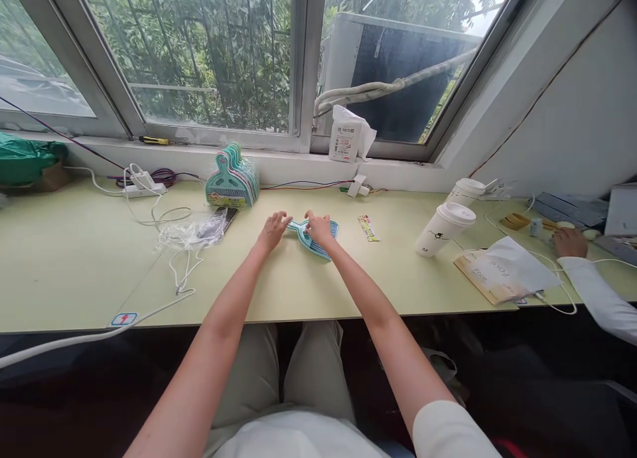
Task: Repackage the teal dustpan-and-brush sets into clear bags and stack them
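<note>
Left hand point(273, 230) is held with bent fingers at the handle end of a teal dustpan point(318, 247), which is laid on the pale yellow table point(293, 292). Its middle is partly covered by the right hand point(320, 228), also with bent fingers; whether either hand is closed on it cannot be told. At the right, a label card point(368, 228) is placed; behind, to the left, similar dustpans point(231, 179) are stacked.

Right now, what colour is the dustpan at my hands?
The dustpan is light teal, best seen in the head view.
</note>
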Tool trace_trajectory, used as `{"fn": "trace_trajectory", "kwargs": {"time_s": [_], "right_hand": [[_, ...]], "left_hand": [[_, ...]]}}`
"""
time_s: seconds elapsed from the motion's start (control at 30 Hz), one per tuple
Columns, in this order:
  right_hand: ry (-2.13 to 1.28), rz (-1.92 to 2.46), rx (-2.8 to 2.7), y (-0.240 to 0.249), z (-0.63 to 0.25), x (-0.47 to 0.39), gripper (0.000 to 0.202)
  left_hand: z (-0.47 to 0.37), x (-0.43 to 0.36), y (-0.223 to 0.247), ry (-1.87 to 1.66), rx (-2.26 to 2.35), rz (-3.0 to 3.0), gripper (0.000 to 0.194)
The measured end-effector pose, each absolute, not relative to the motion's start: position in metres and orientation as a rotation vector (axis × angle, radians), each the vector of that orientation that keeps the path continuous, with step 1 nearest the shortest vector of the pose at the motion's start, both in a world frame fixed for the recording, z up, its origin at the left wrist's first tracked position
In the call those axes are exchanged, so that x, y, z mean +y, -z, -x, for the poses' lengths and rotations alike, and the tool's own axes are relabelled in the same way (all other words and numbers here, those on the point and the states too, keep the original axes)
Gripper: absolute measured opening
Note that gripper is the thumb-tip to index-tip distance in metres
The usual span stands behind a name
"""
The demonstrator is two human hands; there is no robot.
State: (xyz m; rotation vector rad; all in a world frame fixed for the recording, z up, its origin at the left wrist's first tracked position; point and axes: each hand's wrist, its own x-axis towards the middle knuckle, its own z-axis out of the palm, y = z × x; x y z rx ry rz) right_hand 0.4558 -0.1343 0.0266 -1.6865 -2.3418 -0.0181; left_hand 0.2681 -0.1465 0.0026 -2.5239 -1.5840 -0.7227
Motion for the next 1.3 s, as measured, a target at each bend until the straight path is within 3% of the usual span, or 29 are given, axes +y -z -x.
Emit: {"fn": "trace_trajectory", "kwargs": {"time_s": [0.17, 0.4, 0.6, 0.7, 0.8, 0.93, 1.1, 1.3], "right_hand": [[0.129, 1.583, -2.358, -0.018, -0.443, -0.136, 0.025], [0.026, 1.674, -2.370, -0.026, -0.434, -0.126, 0.022], [-0.262, 1.705, -2.136, -0.026, -0.431, -0.117, 0.027], [-0.376, 1.661, -1.774, -0.025, -0.419, -0.109, 0.018], [-0.472, 1.534, -1.601, -0.027, -0.405, -0.103, 0.011], [-0.333, 1.539, -1.426, -0.025, -0.429, -0.105, 0.020], [-0.031, 1.850, -1.205, 0.003, -0.516, -0.110, 0.045], [-0.231, 1.832, -1.522, 0.032, -0.523, -0.100, 0.040]], "left_hand": [[-0.282, -0.139, 0.000, 0.499, -1.287, 2.683, 0.027], [-0.284, -0.136, 0.008, 0.725, -1.516, 2.656, 0.027], [-0.294, -0.146, 0.010, 1.612, -1.798, 2.107, 0.041], [-0.302, -0.143, 0.013, 2.207, -2.014, 1.730, 0.043], [-0.304, -0.131, 0.015, 2.706, -2.084, 1.770, 0.057], [-0.286, -0.116, 0.020, 2.881, -2.109, 2.011, 0.046], [-0.269, -0.112, 0.025, 3.108, -2.201, 1.650, 0.046], [-0.272, -0.118, 0.017, 3.332, -2.267, 1.595, 0.042]]}}
